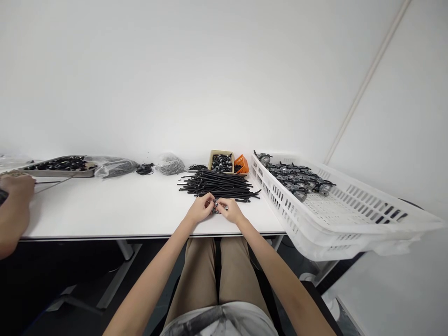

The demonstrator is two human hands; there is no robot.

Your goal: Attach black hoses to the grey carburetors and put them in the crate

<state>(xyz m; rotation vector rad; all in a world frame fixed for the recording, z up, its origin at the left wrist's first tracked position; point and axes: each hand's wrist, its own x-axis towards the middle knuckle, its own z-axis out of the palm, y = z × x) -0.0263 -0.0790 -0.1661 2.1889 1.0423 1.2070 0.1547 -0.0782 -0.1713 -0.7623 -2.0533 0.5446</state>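
Both hands meet near the front edge of the white table (133, 212). My left hand (201, 208) has its fingertips pressed together on a small dark part (216, 204). From the other side my right hand (229, 210) pinches at the same part, which is too small to name. More small grey-green pieces (214, 211) show between and beneath the fingers. Just behind the hands lies a wide pile of black rods or tubes (220, 184).
A large white basket (315, 235) with clear-and-black parts (297, 179) stands right. Behind the pile are a beige bin (211, 161) and orange basket (244, 163). Plastic bags (170, 164) and a metal tray (84, 173) line the back. Another person's hand (17, 200) is far left.
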